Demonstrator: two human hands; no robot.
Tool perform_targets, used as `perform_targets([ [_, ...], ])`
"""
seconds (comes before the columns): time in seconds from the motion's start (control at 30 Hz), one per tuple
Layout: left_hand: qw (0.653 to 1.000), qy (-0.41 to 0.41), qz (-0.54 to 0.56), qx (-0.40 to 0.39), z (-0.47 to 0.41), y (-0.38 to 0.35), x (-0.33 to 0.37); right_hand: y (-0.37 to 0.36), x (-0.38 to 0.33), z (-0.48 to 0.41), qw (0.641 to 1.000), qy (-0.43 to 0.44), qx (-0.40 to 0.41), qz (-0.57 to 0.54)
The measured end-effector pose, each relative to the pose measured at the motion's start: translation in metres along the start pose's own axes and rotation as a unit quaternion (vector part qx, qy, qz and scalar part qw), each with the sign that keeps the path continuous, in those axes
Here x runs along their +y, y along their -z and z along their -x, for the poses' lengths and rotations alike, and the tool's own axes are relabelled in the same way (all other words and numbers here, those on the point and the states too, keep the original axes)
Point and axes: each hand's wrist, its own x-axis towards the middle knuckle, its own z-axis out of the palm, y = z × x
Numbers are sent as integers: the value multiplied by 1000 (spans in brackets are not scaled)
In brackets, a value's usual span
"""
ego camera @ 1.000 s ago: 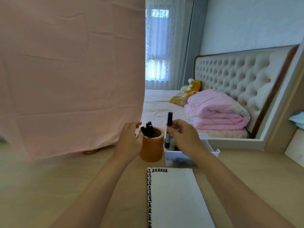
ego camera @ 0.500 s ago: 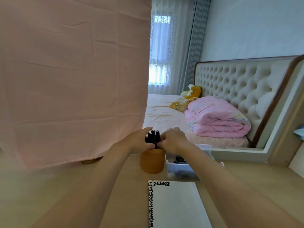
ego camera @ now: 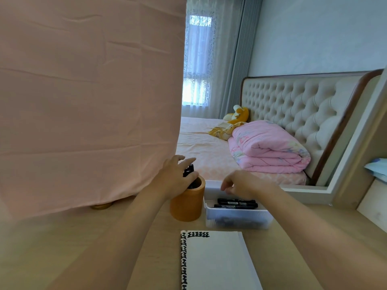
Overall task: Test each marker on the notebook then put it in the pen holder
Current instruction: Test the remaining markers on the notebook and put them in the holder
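An orange-brown cylindrical pen holder [ego camera: 187, 205] stands on the wooden desk with several black markers [ego camera: 189, 172] sticking out of it. My left hand [ego camera: 175, 177] rests against the holder's rim and the marker tops, fingers spread. To its right a clear plastic tray [ego camera: 236, 218] holds black markers [ego camera: 236, 203] lying flat. My right hand [ego camera: 244, 183] hovers over the tray with fingers hanging loosely curled, holding nothing. An open white notebook [ego camera: 217, 260] with a black-and-white patterned edge lies in front of me.
A pink cloth [ego camera: 88, 97] hangs over the desk's left back. Behind the desk is a bed with a folded pink quilt [ego camera: 266, 147], a yellow plush toy [ego camera: 238, 115] and a tufted headboard [ego camera: 293, 109]. A shelf edge [ego camera: 374, 170] rises at right.
The marker my right hand held a second ago went into the pen holder. My right hand then moved right, over the tray, while my left hand stayed at the holder.
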Motion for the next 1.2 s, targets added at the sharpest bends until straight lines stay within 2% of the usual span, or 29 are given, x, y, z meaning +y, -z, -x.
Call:
perform_targets([
  [0.1,999,-31,9,-7,-3,-12,-2,-11,6,-1,999,-3,-40,28],
  [0.3,993,-36,65,93,-3,-23,-9,-30,2,-13,997,12,-59,40],
  [0.53,995,-30,53,76,-5,-27,-14,-49,-4,-33,991,-3,-75,111],
  [0.67,997,-32,36,66,-4,-25,-13,-46,-3,-32,991,27,-69,115],
  [0.8,997,-25,46,61,1,-18,-5,-37,0,-18,996,69,-2,51],
  [0.97,980,-85,21,180,17,-14,17,-17,1,14,982,111,134,-71],
  [1.03,973,-114,40,197,32,-18,32,-12,0,31,962,111,198,-149],
  [1.1,973,-133,45,182,48,-24,43,-11,-3,49,935,89,246,-240],
  [1.2,975,-154,41,156,66,-33,51,-16,-11,73,860,67,268,-428],
])
